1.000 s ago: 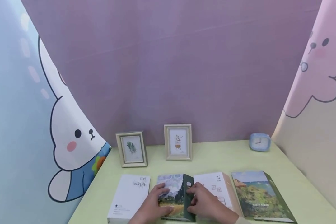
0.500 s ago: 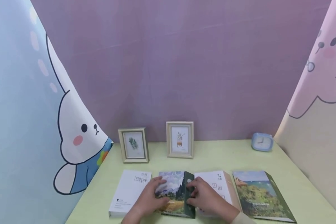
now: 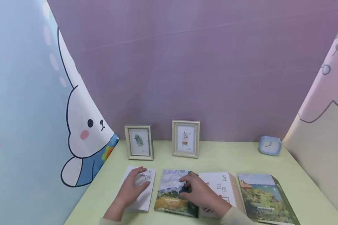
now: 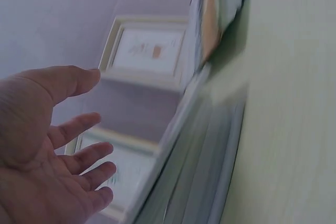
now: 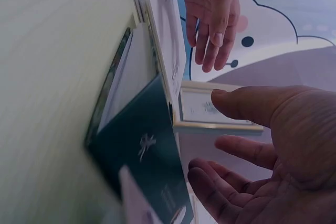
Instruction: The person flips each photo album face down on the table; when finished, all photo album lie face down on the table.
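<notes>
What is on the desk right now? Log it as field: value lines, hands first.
left hand: left hand, fingers straight, over the white album
right hand: right hand, fingers relaxed, over the painted-cover album
other albums: white boxed album, landscape album
behind: two picture frames, blue clock
surface: green desk

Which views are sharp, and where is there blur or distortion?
Head view: evenly lit, mostly sharp, but the wall panels bend outward at the edges. Left wrist view: the left hand is clear, while the books smear into streaks. Right wrist view: dimmer, the green table soft, the right hand clearer.
</notes>
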`<state>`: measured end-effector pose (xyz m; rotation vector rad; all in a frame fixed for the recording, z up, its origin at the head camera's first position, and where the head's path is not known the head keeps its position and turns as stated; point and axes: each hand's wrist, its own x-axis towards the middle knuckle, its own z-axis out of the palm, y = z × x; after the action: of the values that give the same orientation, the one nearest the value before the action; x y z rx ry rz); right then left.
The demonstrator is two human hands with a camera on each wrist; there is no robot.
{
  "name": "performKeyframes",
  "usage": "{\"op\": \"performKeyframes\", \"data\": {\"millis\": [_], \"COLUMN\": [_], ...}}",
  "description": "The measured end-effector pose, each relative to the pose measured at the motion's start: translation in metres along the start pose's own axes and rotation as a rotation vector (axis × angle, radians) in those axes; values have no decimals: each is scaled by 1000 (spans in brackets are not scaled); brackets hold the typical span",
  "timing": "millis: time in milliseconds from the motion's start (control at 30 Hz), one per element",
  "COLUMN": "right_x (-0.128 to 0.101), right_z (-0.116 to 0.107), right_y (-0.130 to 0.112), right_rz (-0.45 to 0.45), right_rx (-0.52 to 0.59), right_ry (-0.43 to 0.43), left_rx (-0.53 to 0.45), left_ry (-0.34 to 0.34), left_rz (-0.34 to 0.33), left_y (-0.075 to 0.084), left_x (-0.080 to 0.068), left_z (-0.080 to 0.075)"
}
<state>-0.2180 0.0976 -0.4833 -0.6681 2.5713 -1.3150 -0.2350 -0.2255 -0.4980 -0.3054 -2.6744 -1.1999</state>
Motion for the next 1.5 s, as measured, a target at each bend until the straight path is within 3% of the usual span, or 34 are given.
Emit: {"op": "performKeyframes", "data": {"millis": [267, 533, 900, 1500], "right_x": [20, 41, 53, 61], "right_z": [15, 34, 62, 83], "right_y": [-14, -27, -42, -48], "right_rz": [7, 58, 16, 8], "right_rx": [7, -10, -58, -212], "right_ry": [-27, -63, -64, -82], "left_rx": [41, -78, -253, -299], "left_ry": [-5, -46, -61, -61], "left_rz": [-196, -300, -368, -447], "left_y": [-31, -55, -78, -88], "left_x": [1, -4, -7, -8], "left_z": [-35, -56, -59, -54]}}
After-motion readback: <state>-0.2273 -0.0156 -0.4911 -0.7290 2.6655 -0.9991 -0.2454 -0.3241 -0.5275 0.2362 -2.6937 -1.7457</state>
